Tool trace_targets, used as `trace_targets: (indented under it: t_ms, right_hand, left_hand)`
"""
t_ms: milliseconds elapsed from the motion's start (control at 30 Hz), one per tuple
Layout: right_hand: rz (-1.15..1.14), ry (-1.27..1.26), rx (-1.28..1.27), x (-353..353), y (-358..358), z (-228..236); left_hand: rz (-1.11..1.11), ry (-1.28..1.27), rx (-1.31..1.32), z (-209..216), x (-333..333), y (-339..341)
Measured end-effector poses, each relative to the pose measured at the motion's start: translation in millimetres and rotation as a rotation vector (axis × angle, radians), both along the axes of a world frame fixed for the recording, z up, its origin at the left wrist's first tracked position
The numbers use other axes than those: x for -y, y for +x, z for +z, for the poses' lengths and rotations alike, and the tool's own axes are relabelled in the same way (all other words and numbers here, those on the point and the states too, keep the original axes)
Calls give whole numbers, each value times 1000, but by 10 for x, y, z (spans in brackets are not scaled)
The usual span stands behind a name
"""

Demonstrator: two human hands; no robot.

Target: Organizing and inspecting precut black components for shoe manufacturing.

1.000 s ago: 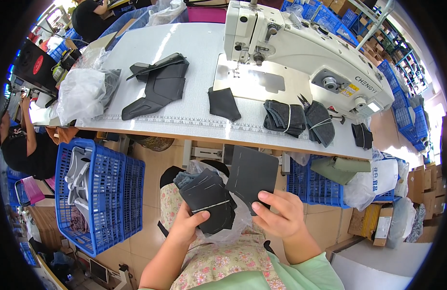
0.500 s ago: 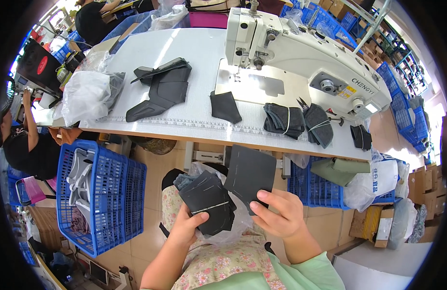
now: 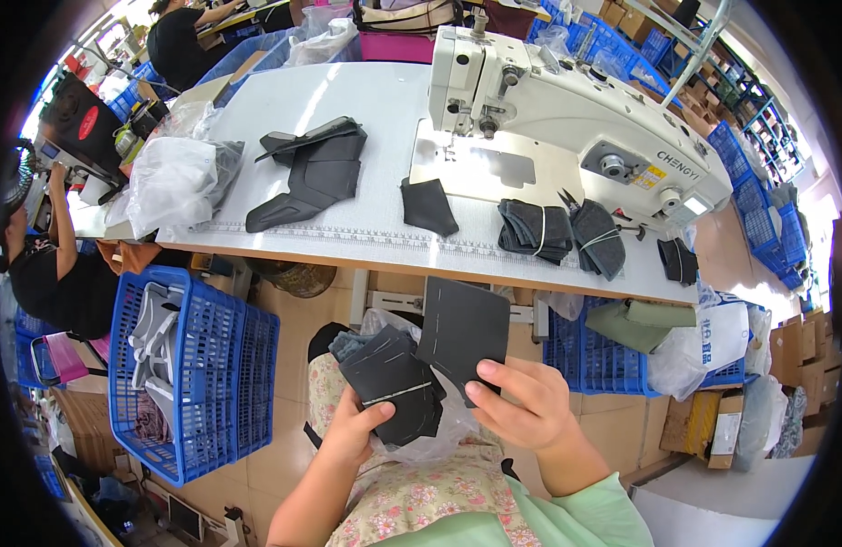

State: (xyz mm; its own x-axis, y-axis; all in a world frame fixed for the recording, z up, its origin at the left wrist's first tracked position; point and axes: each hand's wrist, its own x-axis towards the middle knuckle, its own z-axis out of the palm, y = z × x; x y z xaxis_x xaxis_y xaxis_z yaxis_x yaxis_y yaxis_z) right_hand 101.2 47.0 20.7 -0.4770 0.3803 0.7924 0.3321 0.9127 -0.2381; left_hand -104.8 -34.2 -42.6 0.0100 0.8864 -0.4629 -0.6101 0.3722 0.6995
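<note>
Over my lap, my left hand (image 3: 355,427) grips a bundle of black fabric pieces (image 3: 394,387) with a pale band across it, thumb on top. My right hand (image 3: 526,401) pinches a single flat black piece (image 3: 467,328) by its lower right corner; a pale dashed line runs along its left side. This piece is beside the bundle, close to its upper right edge. Under the bundle lies a clear plastic bag (image 3: 448,424). On the table, a small black piece (image 3: 428,206) lies in front of the white sewing machine (image 3: 567,109).
Banded dark bundles (image 3: 536,230) and small snips (image 3: 567,199) lie along the table's front edge. A black shaped assembly (image 3: 312,173) and a plastic bag (image 3: 173,182) lie further left. Blue crates (image 3: 225,365) flank me below the table. A co-worker (image 3: 61,283) sits at the left.
My right hand and its black piece have shifted slightly left, and the piece is turned a little. The bundle stays nearly still in my left hand. The view has tilted slightly.
</note>
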Motion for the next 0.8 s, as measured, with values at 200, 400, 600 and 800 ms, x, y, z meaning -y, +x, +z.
trace_targets:
  t_ms: [200,400,600,800]
  right_hand:
    - [-14,-17,13,13,-27,35]
    - [6,48,33,-22,9,-33]
    - [7,60,56,-25,17,-10]
    - [-18,37,17,-7,-27,56]
  left_hand:
    - [4,9,14,7,9,-14]
    - [7,32,25,-22,8,-21]
    - [18,38,29,-63,21,-30]
    - [21,24,23,-60,25,-37]
